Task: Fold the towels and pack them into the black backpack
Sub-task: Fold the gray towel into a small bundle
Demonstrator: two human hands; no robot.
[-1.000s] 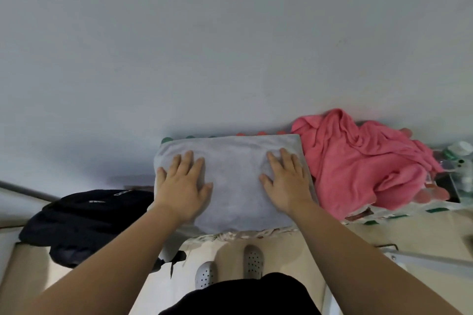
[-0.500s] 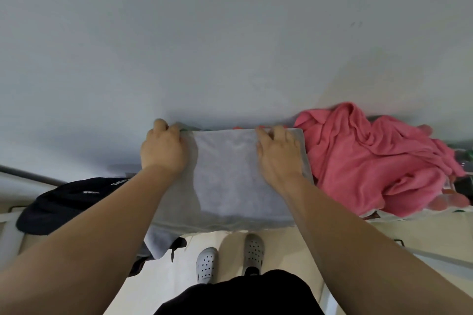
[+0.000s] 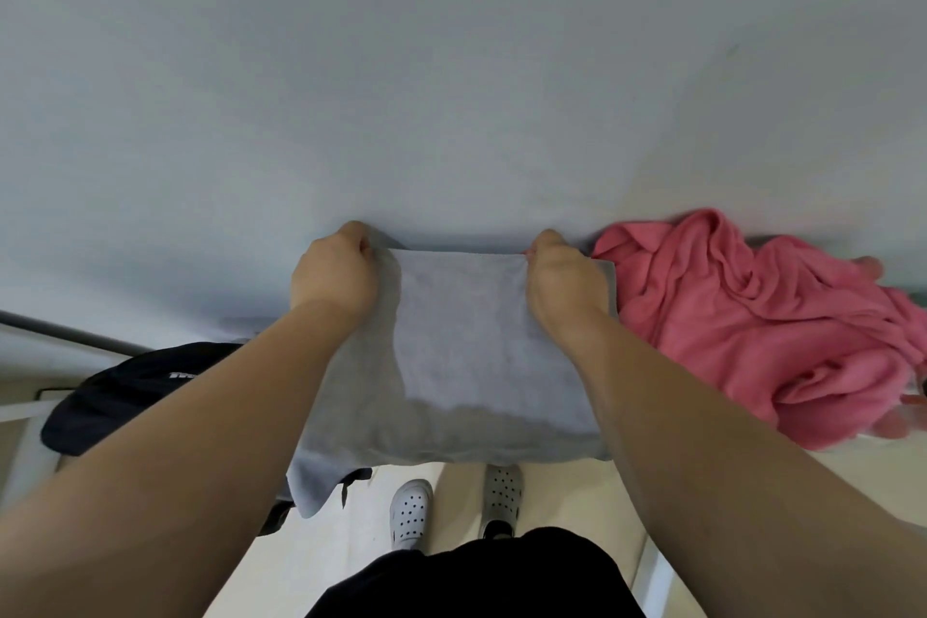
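- Both hands are gripping the far edge of the grey towel [image 3: 476, 356]: the left hand [image 3: 333, 274] is pinching its 11 o'clock corner, and the right hand [image 3: 562, 286] is curling round the edge near 1 o'clock.
- This towel is lying partly folded in front of the person, with its near edge hanging over the front of the surface and a loose flap drooping at 7 o'clock.
- That overhang is looking like the main risk: a pull toward 6 o'clock may be dragging the whole stack off the edge.
- Layers may also be slipping askew, since the right grip is sitting inward of the towel's right border.
- At 3 o'clock the crumpled pink towel [image 3: 752, 316] is touching the grey one and could be getting caught in the fold.
- At 8 o'clock the black backpack [image 3: 140, 386] is resting lower down; I cannot tell whether it is open.
- Cloth is hiding most of the surface; a pale wall [image 3: 451, 65] is rising right behind at 12 o'clock, and a light floor [image 3: 577, 492] with white shoes [image 3: 411, 512] is showing at 6 o'clock.
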